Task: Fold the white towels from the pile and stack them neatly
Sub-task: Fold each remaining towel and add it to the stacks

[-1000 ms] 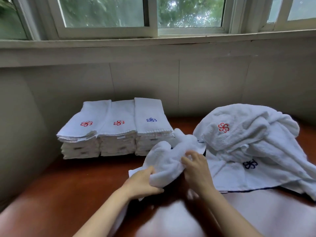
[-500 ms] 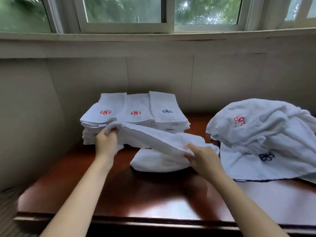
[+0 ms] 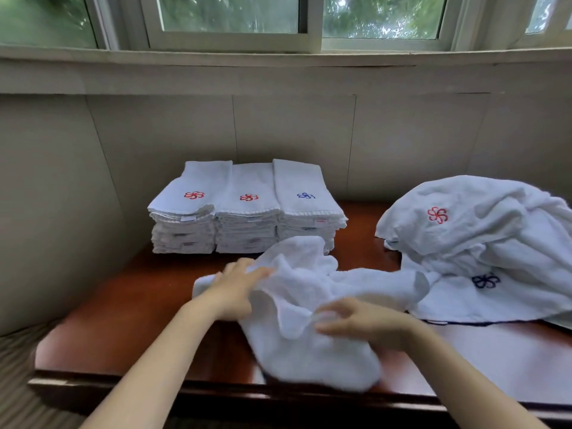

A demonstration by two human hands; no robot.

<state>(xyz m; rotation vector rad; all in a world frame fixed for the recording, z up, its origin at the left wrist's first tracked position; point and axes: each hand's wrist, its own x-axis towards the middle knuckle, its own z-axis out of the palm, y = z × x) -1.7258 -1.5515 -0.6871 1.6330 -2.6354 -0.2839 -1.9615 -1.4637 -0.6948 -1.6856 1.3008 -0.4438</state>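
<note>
Saw crumpled towel (image 3: pixel 312 305) bunched on near surface (image 3: pixel 123 320), long axis left-right, directly between my hands. Left hand (image 3: pixel 238 289) gripped left fold; right hand (image 3: pixel 365 323) pinched near edge, motion-blurred.

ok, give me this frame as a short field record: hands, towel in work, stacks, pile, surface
left hand: grips the crumpled towel at its left side
right hand: fingers curled on the towel's near right part; blurred
towel in work: white, bunched, unfolded, on the table in front of the stacks
folded stacks: three side by side by the wall; top emblems red, red, blue
unfolded pile: right side of the table, red and blue emblems showing
table: glossy reddish-brown wood
backdrop: panelled wall, window above
</note>
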